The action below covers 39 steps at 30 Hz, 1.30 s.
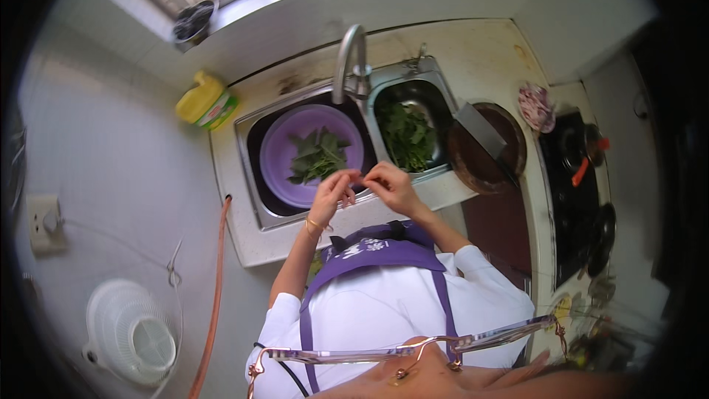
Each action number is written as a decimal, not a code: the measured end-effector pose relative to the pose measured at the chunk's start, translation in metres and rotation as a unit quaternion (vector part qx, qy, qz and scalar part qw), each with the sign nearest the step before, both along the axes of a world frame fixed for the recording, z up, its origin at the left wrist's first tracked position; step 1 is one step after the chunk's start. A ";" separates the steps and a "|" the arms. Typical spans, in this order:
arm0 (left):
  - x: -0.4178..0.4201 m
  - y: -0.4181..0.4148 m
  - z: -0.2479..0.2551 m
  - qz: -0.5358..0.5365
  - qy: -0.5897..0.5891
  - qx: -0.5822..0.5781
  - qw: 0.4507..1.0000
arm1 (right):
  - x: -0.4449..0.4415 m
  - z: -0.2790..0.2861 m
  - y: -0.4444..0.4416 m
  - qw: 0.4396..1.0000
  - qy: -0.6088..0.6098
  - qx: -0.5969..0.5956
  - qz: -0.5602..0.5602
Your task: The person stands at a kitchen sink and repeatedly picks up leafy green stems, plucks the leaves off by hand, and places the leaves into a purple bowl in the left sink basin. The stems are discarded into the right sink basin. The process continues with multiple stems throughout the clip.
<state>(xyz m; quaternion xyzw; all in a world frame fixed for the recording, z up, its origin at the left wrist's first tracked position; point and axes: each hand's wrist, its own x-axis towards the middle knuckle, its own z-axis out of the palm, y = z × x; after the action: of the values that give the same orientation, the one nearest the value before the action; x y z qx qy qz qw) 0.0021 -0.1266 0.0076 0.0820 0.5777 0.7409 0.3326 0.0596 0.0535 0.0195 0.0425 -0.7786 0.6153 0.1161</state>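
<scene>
My left hand and my right hand meet with bent fingers over the front rim of a double steel sink. Whether a small piece lies between the fingertips cannot be told. Behind my left hand, a purple plastic basin sits in the left bowl and holds a pile of green leaves. More leafy greens lie in the right bowl, beyond my right hand. The curved metal faucet rises behind the divider between the bowls.
Right of the sink, a cleaver lies on a round wooden chopping board. Farther right are a dish of sliced reddish food and a black gas stove. A yellow detergent jug stands back left; an orange hose hangs at left.
</scene>
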 end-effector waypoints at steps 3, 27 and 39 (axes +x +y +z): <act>0.014 0.013 -0.023 -0.039 -0.084 0.037 0.995 | 0.006 -0.013 -0.010 0.994 0.074 0.081 -0.024; 0.020 0.019 -0.050 0.043 -0.200 0.145 0.968 | -0.016 -0.113 0.144 0.904 -0.309 0.176 -0.237; 0.003 0.077 -0.011 -0.009 -0.052 0.090 0.995 | 0.040 -0.004 0.097 0.877 -0.265 -0.396 -0.062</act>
<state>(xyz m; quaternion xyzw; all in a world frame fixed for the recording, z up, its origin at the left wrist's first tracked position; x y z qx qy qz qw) 0.0055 -0.0497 -0.0029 0.0783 0.4903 0.7898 0.3602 0.0993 0.1502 0.0150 -0.2203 -0.4721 0.8522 -0.0490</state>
